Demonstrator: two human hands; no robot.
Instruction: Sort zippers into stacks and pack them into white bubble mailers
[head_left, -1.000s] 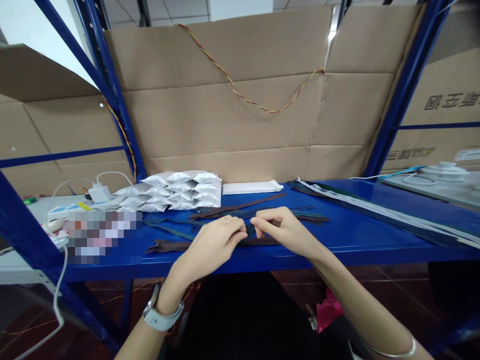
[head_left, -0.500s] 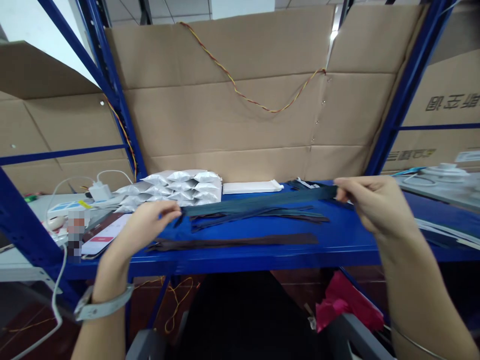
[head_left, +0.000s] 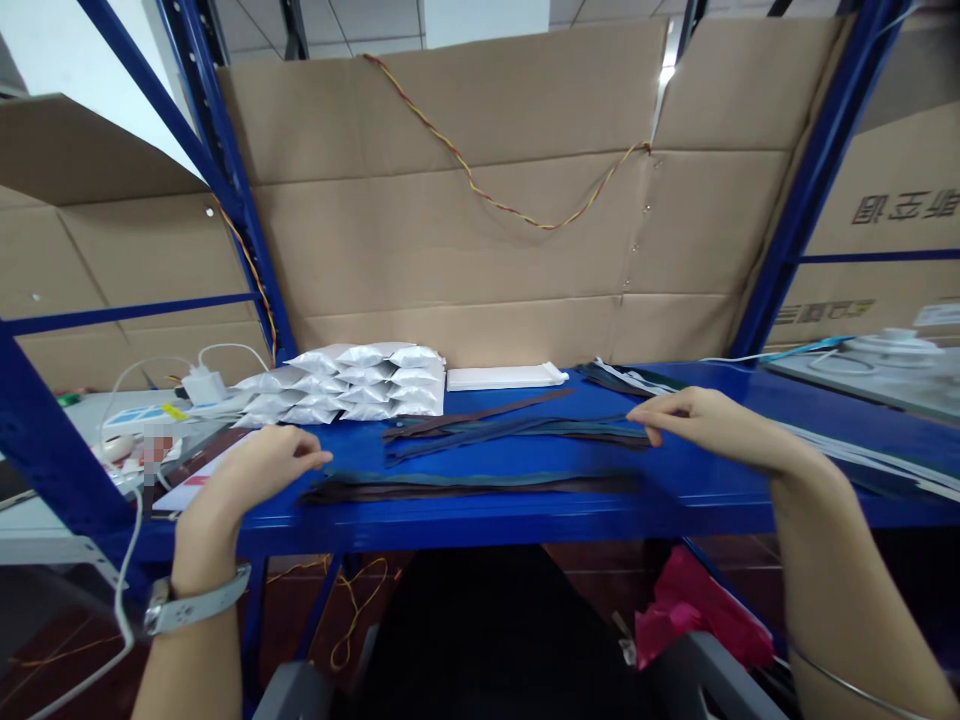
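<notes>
On the blue tabletop, near its front edge, a dark teal fabric strip [head_left: 480, 479], resembling a zipper, lies along a brown strip [head_left: 465, 492]. My left hand [head_left: 262, 465] hovers just beyond their left end, thumb and forefinger slightly apart with nothing visible between them. Above the right side of the table is my right hand [head_left: 694, 420], its fingertips loosely bent and apart, holding nothing that shows. Those fingertips are close to the right end of a loose pile of blue, teal and brown strips [head_left: 510, 428], though I cannot tell whether they touch it.
Stacked silver packets [head_left: 360, 382] stand at the back left beside a long white packet [head_left: 506, 376]. More strips with white edges [head_left: 637, 378] lie to the right. A phone [head_left: 187, 487] is at the left. Blue posts [head_left: 814, 190] and a cardboard wall [head_left: 465, 230] enclose the table.
The teal strip stretched between both hands has come down beside the brown strip at the front, and both hands have let go. The left hand moved left; the right hand moved slightly inward and lower.
</notes>
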